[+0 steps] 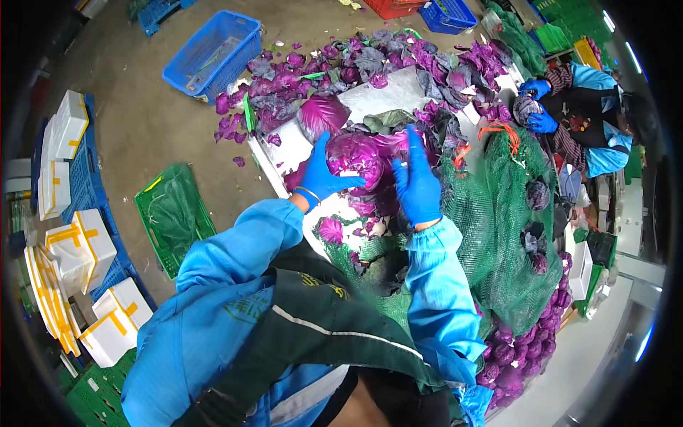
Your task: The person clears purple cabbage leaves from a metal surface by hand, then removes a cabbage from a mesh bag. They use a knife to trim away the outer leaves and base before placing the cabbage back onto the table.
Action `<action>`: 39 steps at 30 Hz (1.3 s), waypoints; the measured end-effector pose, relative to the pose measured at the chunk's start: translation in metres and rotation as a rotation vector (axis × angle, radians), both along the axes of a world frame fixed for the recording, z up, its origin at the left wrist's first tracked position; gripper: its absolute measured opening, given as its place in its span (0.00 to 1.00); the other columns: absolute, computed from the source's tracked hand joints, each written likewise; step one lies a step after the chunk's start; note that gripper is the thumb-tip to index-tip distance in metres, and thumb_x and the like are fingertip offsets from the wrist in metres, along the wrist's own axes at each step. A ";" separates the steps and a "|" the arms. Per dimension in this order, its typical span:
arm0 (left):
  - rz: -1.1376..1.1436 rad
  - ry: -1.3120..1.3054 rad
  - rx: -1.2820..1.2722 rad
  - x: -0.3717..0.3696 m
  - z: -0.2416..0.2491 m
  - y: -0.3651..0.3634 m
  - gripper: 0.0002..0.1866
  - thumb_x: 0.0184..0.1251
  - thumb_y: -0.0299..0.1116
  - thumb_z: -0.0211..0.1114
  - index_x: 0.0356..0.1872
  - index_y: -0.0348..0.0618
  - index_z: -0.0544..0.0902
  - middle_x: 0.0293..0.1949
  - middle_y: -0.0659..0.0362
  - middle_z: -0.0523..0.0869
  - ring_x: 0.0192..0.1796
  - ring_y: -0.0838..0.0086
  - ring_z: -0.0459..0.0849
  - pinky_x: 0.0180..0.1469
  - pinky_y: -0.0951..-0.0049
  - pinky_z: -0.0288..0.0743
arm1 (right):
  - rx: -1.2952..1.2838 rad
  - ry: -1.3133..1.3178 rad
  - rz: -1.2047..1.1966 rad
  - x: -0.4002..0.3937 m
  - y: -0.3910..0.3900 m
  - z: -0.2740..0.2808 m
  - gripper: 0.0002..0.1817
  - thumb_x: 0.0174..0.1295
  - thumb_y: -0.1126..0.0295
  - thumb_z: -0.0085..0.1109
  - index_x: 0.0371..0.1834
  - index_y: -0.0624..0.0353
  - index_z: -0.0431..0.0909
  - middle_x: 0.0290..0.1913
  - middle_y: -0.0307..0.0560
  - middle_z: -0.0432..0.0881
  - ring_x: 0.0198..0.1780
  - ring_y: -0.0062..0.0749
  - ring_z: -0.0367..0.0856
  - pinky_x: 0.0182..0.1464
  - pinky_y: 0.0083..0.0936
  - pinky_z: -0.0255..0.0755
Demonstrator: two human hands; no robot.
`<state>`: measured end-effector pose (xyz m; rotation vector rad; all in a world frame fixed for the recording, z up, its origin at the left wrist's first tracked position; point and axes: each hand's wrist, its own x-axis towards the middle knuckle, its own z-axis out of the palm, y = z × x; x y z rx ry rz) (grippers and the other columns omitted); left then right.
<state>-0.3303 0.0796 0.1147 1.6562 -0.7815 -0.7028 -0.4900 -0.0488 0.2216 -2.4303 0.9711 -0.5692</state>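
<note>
Both hands wear blue gloves. My left hand [324, 176] has its fingers spread, with the palm against the left side of a round purple cabbage [353, 161] on the white table [281, 146]. To the cabbage's right, my right hand [417, 186] is raised with fingers apart and holds nothing; a gap shows between it and the cabbage. Just behind lies a large loose purple leaf [321, 117]. Green mesh sacks [491, 213] with some cabbages inside stand right of my right hand.
Loose leaves [370, 64] cover the table's far part. Beyond its left edge are a blue basket [215, 57] and a green crate [173, 217] on the floor. White foam boxes [82, 249] stand far left. A co-worker [583, 117] holds a cabbage at right. Cabbages [519, 359] are piled lower right.
</note>
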 end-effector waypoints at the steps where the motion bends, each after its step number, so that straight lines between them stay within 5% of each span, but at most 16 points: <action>1: -0.018 0.000 -0.005 0.004 0.001 -0.003 0.69 0.29 0.50 0.84 0.71 0.34 0.48 0.67 0.44 0.61 0.69 0.58 0.62 0.70 0.62 0.57 | -0.014 0.012 0.170 0.003 0.006 0.004 0.37 0.62 0.58 0.57 0.74 0.38 0.51 0.63 0.56 0.71 0.40 0.55 0.83 0.34 0.41 0.77; 4: -0.080 -0.005 -0.011 0.014 -0.005 -0.010 0.71 0.25 0.55 0.84 0.70 0.33 0.49 0.67 0.42 0.59 0.69 0.54 0.61 0.70 0.61 0.57 | 0.112 0.240 0.257 0.020 0.010 -0.001 0.39 0.57 0.56 0.62 0.72 0.41 0.56 0.64 0.56 0.69 0.41 0.54 0.83 0.38 0.41 0.78; 7: -0.126 -0.123 0.012 0.013 0.000 -0.011 0.69 0.24 0.54 0.84 0.69 0.35 0.50 0.65 0.40 0.60 0.68 0.50 0.62 0.69 0.58 0.59 | 0.031 0.122 0.340 0.038 -0.011 -0.023 0.39 0.51 0.53 0.66 0.68 0.46 0.64 0.63 0.56 0.71 0.42 0.53 0.83 0.43 0.40 0.77; 8: -0.129 -0.147 0.024 0.013 0.005 -0.012 0.69 0.24 0.54 0.84 0.69 0.36 0.51 0.64 0.40 0.61 0.67 0.48 0.63 0.68 0.58 0.60 | 0.027 0.142 0.345 0.042 -0.017 -0.022 0.37 0.46 0.50 0.68 0.61 0.52 0.72 0.55 0.55 0.78 0.42 0.52 0.83 0.45 0.40 0.76; 11: -0.130 -0.131 -0.017 0.010 0.002 -0.011 0.67 0.24 0.54 0.84 0.69 0.40 0.52 0.62 0.39 0.62 0.66 0.47 0.64 0.67 0.55 0.62 | 0.133 0.447 0.438 0.060 -0.028 0.010 0.35 0.45 0.50 0.68 0.58 0.54 0.75 0.44 0.55 0.83 0.41 0.50 0.83 0.44 0.40 0.76; 14: -0.152 -0.147 0.045 0.012 0.009 -0.010 0.67 0.27 0.48 0.85 0.70 0.40 0.51 0.65 0.45 0.63 0.68 0.55 0.63 0.68 0.59 0.61 | 0.066 0.457 0.379 0.065 -0.033 0.010 0.22 0.48 0.56 0.65 0.45 0.54 0.81 0.36 0.55 0.83 0.38 0.52 0.82 0.41 0.42 0.76; 16: -0.222 -0.328 -0.061 0.015 0.013 -0.008 0.66 0.25 0.54 0.84 0.70 0.43 0.53 0.63 0.41 0.62 0.67 0.47 0.63 0.69 0.55 0.58 | 0.101 0.339 0.198 0.065 -0.047 -0.011 0.12 0.50 0.62 0.60 0.35 0.55 0.81 0.35 0.57 0.82 0.38 0.55 0.81 0.41 0.45 0.75; 17: -0.278 -0.357 -0.052 0.017 0.017 -0.005 0.66 0.25 0.53 0.84 0.70 0.44 0.53 0.65 0.41 0.61 0.68 0.47 0.61 0.70 0.55 0.57 | 0.125 0.463 0.219 0.055 -0.064 -0.026 0.15 0.50 0.62 0.61 0.40 0.55 0.81 0.36 0.57 0.83 0.39 0.53 0.82 0.43 0.42 0.75; 23: -0.491 -0.105 -0.070 0.061 0.011 -0.026 0.67 0.27 0.52 0.84 0.71 0.40 0.51 0.67 0.42 0.61 0.70 0.54 0.61 0.70 0.60 0.57 | 0.623 0.007 0.324 0.018 -0.046 -0.045 0.29 0.63 0.54 0.58 0.64 0.56 0.69 0.50 0.59 0.81 0.49 0.39 0.81 0.51 0.31 0.72; 25: -0.207 -0.070 -0.063 0.042 0.011 -0.017 0.66 0.30 0.52 0.83 0.70 0.34 0.52 0.67 0.41 0.61 0.70 0.54 0.61 0.70 0.60 0.57 | 0.436 0.048 0.379 0.017 -0.040 -0.036 0.33 0.67 0.51 0.53 0.70 0.56 0.59 0.57 0.62 0.76 0.55 0.40 0.79 0.53 0.31 0.71; 26: -0.096 -0.009 -0.088 0.025 0.000 -0.012 0.64 0.33 0.48 0.83 0.70 0.34 0.51 0.67 0.43 0.61 0.70 0.56 0.61 0.70 0.61 0.56 | 0.443 0.106 0.369 0.012 -0.044 -0.044 0.36 0.66 0.52 0.53 0.74 0.50 0.51 0.62 0.64 0.71 0.57 0.49 0.77 0.54 0.34 0.71; 29: 0.119 -0.079 -0.106 -0.021 -0.006 0.000 0.62 0.38 0.43 0.82 0.71 0.35 0.48 0.67 0.45 0.58 0.70 0.59 0.60 0.70 0.61 0.56 | 0.355 0.270 0.278 0.021 -0.021 -0.004 0.37 0.66 0.54 0.53 0.75 0.45 0.47 0.65 0.65 0.66 0.57 0.56 0.75 0.54 0.38 0.72; 30: 0.128 -0.076 -0.096 -0.022 -0.007 -0.001 0.63 0.38 0.43 0.83 0.71 0.36 0.48 0.66 0.45 0.59 0.69 0.59 0.60 0.69 0.61 0.57 | 0.145 0.203 0.379 0.026 -0.017 -0.005 0.39 0.65 0.54 0.52 0.76 0.40 0.42 0.68 0.65 0.60 0.47 0.60 0.80 0.44 0.42 0.77; 31: 0.133 -0.075 -0.086 -0.021 -0.007 -0.003 0.63 0.37 0.43 0.83 0.72 0.36 0.47 0.66 0.45 0.60 0.68 0.59 0.61 0.69 0.61 0.57 | 0.147 0.204 0.381 0.029 -0.014 -0.003 0.39 0.65 0.54 0.52 0.76 0.40 0.42 0.68 0.65 0.60 0.47 0.60 0.80 0.44 0.42 0.77; 34: 0.140 -0.093 -0.092 -0.018 -0.011 -0.012 0.63 0.35 0.44 0.83 0.71 0.37 0.49 0.64 0.44 0.62 0.66 0.57 0.63 0.68 0.61 0.59 | -0.004 0.461 0.387 0.038 -0.001 -0.003 0.40 0.64 0.51 0.51 0.76 0.39 0.43 0.70 0.64 0.56 0.26 0.54 0.81 0.23 0.40 0.75; 39: 0.158 -0.175 0.009 -0.020 0.004 -0.011 0.63 0.33 0.47 0.83 0.71 0.37 0.52 0.62 0.43 0.63 0.65 0.53 0.65 0.67 0.58 0.60 | 0.026 0.408 0.357 0.040 -0.022 -0.021 0.36 0.64 0.52 0.52 0.74 0.40 0.49 0.69 0.61 0.60 0.32 0.54 0.83 0.31 0.39 0.77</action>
